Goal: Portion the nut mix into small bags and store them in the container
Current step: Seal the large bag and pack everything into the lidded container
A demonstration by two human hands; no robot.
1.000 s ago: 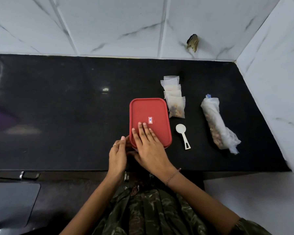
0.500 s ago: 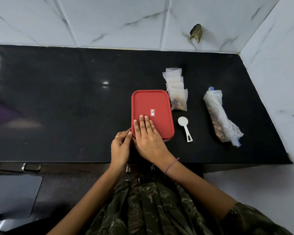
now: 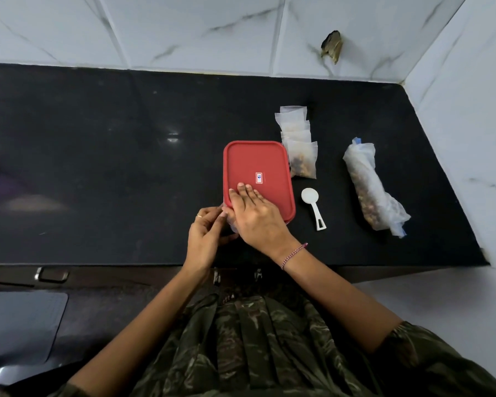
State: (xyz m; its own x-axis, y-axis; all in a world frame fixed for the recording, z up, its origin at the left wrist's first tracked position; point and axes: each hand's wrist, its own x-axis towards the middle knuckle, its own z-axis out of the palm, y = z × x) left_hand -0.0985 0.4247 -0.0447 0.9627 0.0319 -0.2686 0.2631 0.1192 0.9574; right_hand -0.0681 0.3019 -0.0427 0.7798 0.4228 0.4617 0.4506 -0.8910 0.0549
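The red rectangular plastic lid (image 3: 259, 167) sits on the clear container (image 3: 232, 226) at the centre of the frame, on the black stone counter (image 3: 98, 167); the container body is almost wholly hidden beneath it. My right hand (image 3: 255, 217) lies flat on the lower left part of the lid, fingers straight and together, pressing down. My left hand (image 3: 206, 236) has its fingers curled, and the tips meet at the lid's lower left corner, where they appear to pinch the lip. I judge the step in hand to be opening the lid. To do it well, I hold the body steady with the flat hand, lift one corner only, then peel along the edge so the container does not jump. The small translucent filled bags (image 3: 298, 150) lie just right of the lid's upper edge. The white plastic scoop (image 3: 312, 206) and the large rolled bag of nut mix (image 3: 370, 190) lie farther right.
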